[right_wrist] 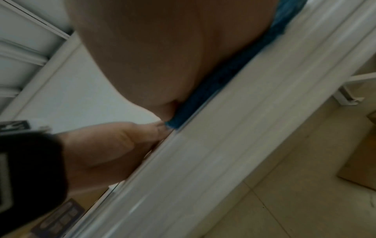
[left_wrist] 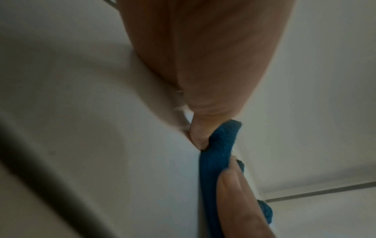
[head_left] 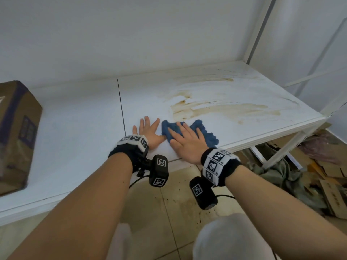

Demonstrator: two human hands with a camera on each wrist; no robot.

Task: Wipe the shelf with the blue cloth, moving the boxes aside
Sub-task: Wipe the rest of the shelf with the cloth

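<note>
The crumpled blue cloth (head_left: 207, 136) lies near the front edge of the white shelf (head_left: 78, 128). My right hand (head_left: 185, 141) presses flat on it with straight fingers. My left hand (head_left: 148, 130) lies flat on the shelf just left of the cloth, fingers spread, its thumb (left_wrist: 199, 135) touching the cloth (left_wrist: 217, 153). Brown smeared stains (head_left: 216, 107) cover the shelf beyond and right of the cloth. A brown cardboard box (head_left: 16, 132) with purple print stands at the shelf's far left. The right wrist view shows my palm (right_wrist: 162, 56) on the cloth (right_wrist: 203, 96) at the shelf's edge.
A dark seam (head_left: 122, 109) runs across the shelf left of my hands. White uprights (head_left: 257, 34) rise at the back right corner. Under and right of the shelf, flattened cardboard and rags (head_left: 309, 175) lie on the tiled floor (head_left: 165, 212).
</note>
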